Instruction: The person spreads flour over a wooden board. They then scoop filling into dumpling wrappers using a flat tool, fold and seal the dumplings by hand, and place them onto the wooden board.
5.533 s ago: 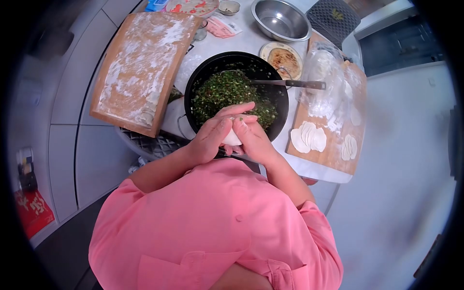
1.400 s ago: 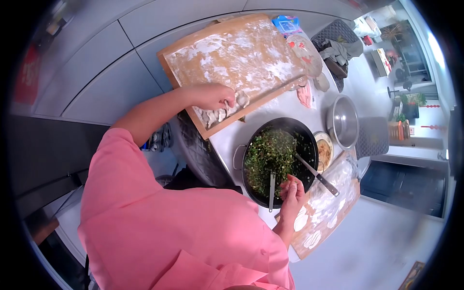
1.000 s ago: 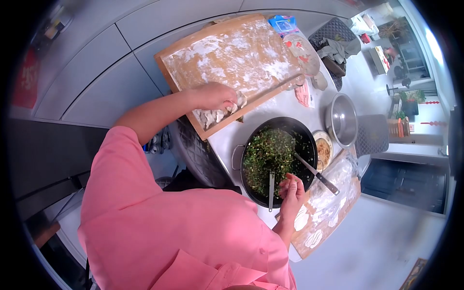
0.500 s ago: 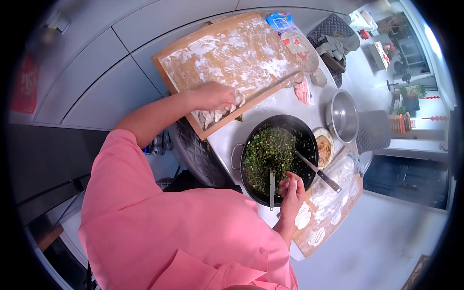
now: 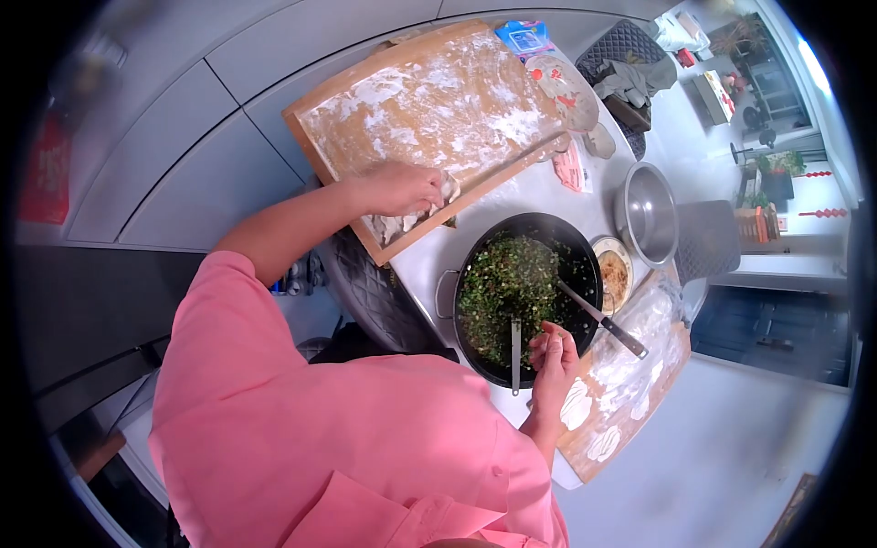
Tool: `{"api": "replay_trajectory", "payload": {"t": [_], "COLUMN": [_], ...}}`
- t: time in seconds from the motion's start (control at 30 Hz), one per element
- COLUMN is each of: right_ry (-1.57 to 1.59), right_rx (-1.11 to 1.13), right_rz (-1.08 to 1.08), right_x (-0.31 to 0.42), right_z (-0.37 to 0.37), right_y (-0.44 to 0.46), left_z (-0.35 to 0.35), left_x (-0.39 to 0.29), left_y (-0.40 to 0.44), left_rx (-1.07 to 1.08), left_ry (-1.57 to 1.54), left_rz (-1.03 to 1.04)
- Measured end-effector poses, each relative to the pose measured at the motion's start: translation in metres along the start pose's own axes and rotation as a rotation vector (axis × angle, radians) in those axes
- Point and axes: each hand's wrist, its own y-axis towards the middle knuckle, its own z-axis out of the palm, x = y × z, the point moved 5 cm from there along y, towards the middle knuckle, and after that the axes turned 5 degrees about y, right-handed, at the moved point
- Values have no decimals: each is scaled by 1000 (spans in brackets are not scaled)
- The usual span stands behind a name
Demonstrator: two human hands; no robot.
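Note:
My left hand [image 5: 399,188] is closed over the near edge of a floured wooden tray [image 5: 438,96], its fingers around a pale dumpling [image 5: 449,187]. Beside and below that hand, several white dumplings [image 5: 395,226] sit in the tray's near corner. My right hand [image 5: 554,363] hovers at the right rim of a large black pan [image 5: 585,247], fingers loosely bent and apart, with nothing visible in them. Chopped green filling [image 5: 507,288] heaps up in the pan. A flat metal handle [image 5: 515,356] sticks out toward me, and a longer-handled utensil [image 5: 603,320] leans over the right rim.
Right of the pan lie a plate of brownish food [image 5: 614,274] and a steel bowl [image 5: 649,215]. A floured board [image 5: 630,429] carries flat dough rounds [image 5: 603,445] and plastic film. A blue packet [image 5: 523,38] is behind the tray; a quilted chair [image 5: 370,292] stands at the table's near edge.
The view has shifted slightly. My left hand stays over the same tray corner with the dumpling, and my right hand remains by the pan's rim.

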Motion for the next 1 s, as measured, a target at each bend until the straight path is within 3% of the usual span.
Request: {"api": "replay_trajectory", "payload": {"t": [0.07,0.37,0.5,0.57,0.77,0.9,1.0], "right_ry": [2,16,22,31,41,19,33], "right_rx": [23,10,6,1,24,14,4], "right_rz": [11,8,14,9,10,18,1], "right_x": [-1,3,3,2,-5,-4,0], "right_z": [1,2,0,-1,-3,1,-1], "right_y": [0,0,-1,-2,1,1,0], "left_z": [-14,-7,7,20,-26,-21,-4], "left_x": [-5,1,11,20,11,7,10], "left_y": [1,5,0,0,8,23,34], "left_rx": [60,120,79,34,-103,-243,-61], "left_ry": [-168,-210,-209,-204,-107,-62,-104], "left_rz": [-238,-448,-309,-94,-334,-140,-123]}}
